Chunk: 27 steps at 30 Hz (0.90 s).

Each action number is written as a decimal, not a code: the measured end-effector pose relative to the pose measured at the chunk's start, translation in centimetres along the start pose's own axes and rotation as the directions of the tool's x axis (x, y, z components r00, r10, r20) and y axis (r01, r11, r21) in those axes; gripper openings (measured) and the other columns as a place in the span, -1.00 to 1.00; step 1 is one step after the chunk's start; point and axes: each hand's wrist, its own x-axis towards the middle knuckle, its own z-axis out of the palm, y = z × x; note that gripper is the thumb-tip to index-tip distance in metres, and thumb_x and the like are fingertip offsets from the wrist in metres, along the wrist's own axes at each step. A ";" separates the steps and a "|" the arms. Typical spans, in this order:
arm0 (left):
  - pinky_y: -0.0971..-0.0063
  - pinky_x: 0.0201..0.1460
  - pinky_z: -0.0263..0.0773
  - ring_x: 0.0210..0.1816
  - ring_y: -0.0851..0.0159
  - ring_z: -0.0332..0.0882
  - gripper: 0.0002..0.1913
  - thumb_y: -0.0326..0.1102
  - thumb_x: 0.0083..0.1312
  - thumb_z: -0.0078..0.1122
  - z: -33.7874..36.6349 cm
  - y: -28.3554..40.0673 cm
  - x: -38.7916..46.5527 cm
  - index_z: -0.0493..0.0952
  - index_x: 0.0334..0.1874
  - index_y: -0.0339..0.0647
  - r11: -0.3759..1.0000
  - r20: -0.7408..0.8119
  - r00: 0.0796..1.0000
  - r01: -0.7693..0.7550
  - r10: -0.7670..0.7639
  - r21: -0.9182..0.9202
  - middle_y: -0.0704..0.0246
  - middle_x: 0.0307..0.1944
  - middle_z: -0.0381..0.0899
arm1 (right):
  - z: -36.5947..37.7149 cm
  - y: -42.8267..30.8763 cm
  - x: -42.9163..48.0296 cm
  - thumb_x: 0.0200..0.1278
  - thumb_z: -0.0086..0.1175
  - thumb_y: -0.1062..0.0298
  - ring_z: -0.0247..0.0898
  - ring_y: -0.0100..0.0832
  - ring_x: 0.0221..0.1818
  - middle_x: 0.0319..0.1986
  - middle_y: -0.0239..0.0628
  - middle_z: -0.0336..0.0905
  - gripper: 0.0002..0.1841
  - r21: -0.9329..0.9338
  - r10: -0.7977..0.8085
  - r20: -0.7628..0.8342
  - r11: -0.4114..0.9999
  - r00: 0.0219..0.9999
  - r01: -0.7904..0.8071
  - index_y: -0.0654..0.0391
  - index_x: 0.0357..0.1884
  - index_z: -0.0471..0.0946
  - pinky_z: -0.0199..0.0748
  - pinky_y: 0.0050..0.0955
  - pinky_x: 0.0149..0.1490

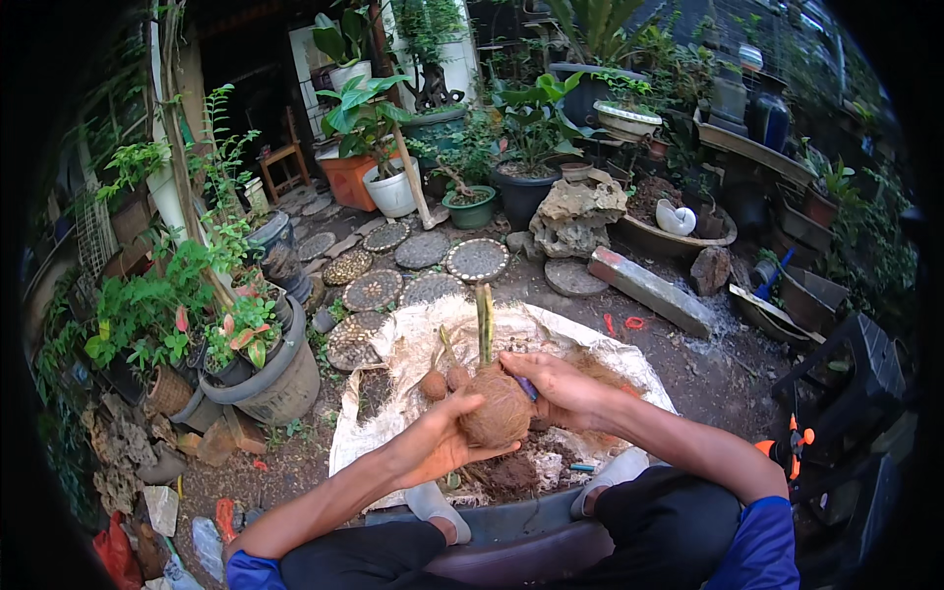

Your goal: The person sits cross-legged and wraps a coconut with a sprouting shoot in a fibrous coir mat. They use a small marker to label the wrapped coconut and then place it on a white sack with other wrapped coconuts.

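A round ball of brown coconut fibre (495, 413) rests in my left hand (446, 439), whose palm and fingers cup it from below and the left. From its top rises an upright green and yellow plant stem (484, 324), cut off at the upper end. My right hand (549, 383) presses the ball's upper right side and has a small purple-blue object (526, 388) between its fingers and the fibre; its kind is unclear. Two smaller fibre balls (433, 385) with stems lie behind on a white woven plastic sack (597, 343). Dark soil (509, 476) lies beneath my hands.
Loose coconut fibre (597, 372) is spread at the sack's right. A short teal object (582, 467) lies near my foot. Round pebble stepping stones (477, 260) and a concrete beam (649, 291) are beyond. A large grey pot (276, 387) stands left, dark plastic stools (841, 369) right.
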 end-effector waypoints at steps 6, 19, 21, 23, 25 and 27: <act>0.07 0.32 0.42 0.26 0.13 0.41 -0.33 -0.26 0.39 0.18 0.1 -0.2 -0.2 0.01 0.42 -0.17 0.981 -0.159 0.987 0.023 0.008 0.193 0.16 0.23 0.32 | 0.2 -0.9 -0.6 0.50 -0.06 0.06 0.38 -0.64 -0.27 -0.24 -0.44 0.53 -0.67 -0.267 -0.027 -0.008 0.963 1.000 0.024 0.13 -0.05 0.49 0.42 -0.48 -0.20; 0.00 0.38 0.34 0.28 -0.01 0.39 -0.42 -0.04 0.51 -0.13 -0.7 -0.3 0.3 -0.01 0.45 -0.11 0.996 -0.054 0.996 0.078 -0.075 0.040 0.06 0.32 0.28 | 1.3 -2.0 -0.9 0.51 -0.09 -0.02 0.24 -0.71 -0.40 -0.41 -0.57 0.34 -0.69 -0.281 -0.037 0.036 0.959 0.999 0.046 0.02 -0.09 0.45 0.28 -0.62 -0.33; 0.00 0.38 0.34 0.28 0.00 0.40 -0.42 -0.06 0.51 -0.11 -0.6 -0.4 0.1 -0.01 0.45 -0.11 0.994 -0.085 0.995 0.057 -0.050 0.088 0.07 0.30 0.30 | 1.3 -2.1 -1.1 0.52 -0.13 -0.03 0.24 -0.70 -0.41 -0.42 -0.57 0.34 -0.67 -0.321 -0.071 0.063 0.943 0.995 0.087 0.03 -0.13 0.46 0.28 -0.62 -0.33; 0.00 0.38 0.34 0.27 0.02 0.41 -0.42 -0.08 0.51 -0.09 -0.4 -0.5 0.1 -0.01 0.45 -0.10 0.991 -0.115 0.993 0.035 -0.020 0.130 0.09 0.29 0.31 | 1.3 -2.1 -1.2 0.53 -0.17 -0.05 0.24 -0.69 -0.40 -0.44 -0.57 0.33 -0.63 -0.389 -0.136 0.133 0.904 0.982 0.178 0.04 -0.20 0.47 0.28 -0.61 -0.34; 0.00 0.37 0.35 0.26 0.05 0.42 -0.42 -0.10 0.50 -0.06 -0.3 -0.6 0.1 -0.01 0.45 -0.09 0.987 -0.138 0.990 0.001 0.021 0.160 0.12 0.28 0.31 | 1.3 -2.1 -1.2 0.54 -0.21 -0.07 0.23 -0.68 -0.42 -0.47 -0.56 0.32 -0.59 -0.473 -0.169 0.077 0.861 0.983 0.185 0.05 -0.27 0.44 0.28 -0.60 -0.34; -0.01 0.36 0.36 0.27 0.08 0.41 -0.44 -0.13 0.50 -0.04 -0.1 -0.7 0.1 0.01 0.43 -0.09 0.971 -0.182 0.981 -0.028 0.073 0.236 0.16 0.27 0.32 | 1.2 -2.2 -1.1 0.55 -0.25 -0.08 0.23 -0.66 -0.44 -0.50 -0.54 0.30 -0.56 -0.523 -0.218 0.102 0.818 0.970 0.239 0.07 -0.33 0.41 0.29 -0.58 -0.34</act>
